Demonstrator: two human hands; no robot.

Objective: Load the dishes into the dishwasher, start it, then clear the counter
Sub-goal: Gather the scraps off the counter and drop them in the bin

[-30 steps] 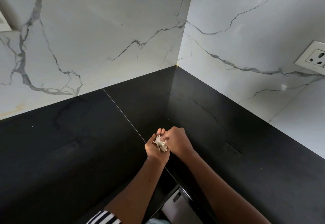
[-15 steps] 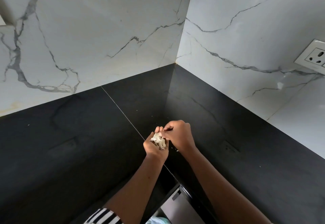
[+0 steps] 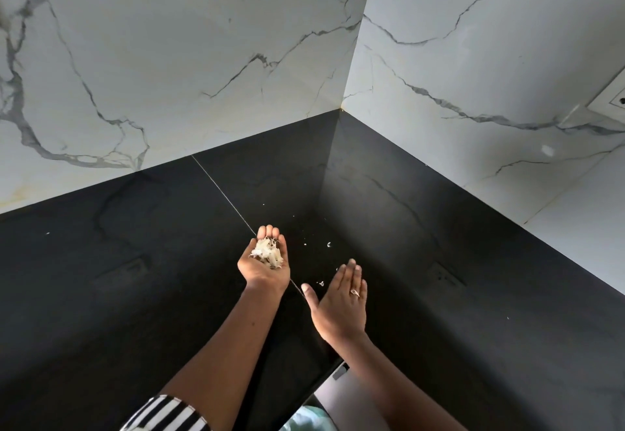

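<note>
My left hand (image 3: 262, 273) is held palm up over the black counter (image 3: 135, 295), cupped under a small pile of pale food scraps (image 3: 267, 252). To its right, my right hand (image 3: 341, 307) is flat with straight fingers, its edge down near the counter and a ring on one finger. It holds nothing. A few loose white crumbs (image 3: 328, 244) lie on the counter just beyond the right hand's fingertips, and one more crumb (image 3: 320, 283) lies beside its index finger. No dishes or dishwasher controls are in view.
The counter runs into a corner between two white marbled walls (image 3: 203, 58). A wall socket (image 3: 614, 101) sits at the far right. Below the counter's front edge a pale panel (image 3: 348, 397) and a teal cloth (image 3: 304, 420) show.
The hands were together, the right one pinching scraps into the left palm. The right hand has now pulled away, opened flat and dropped toward the counter. The left stays cupped with the pile.
</note>
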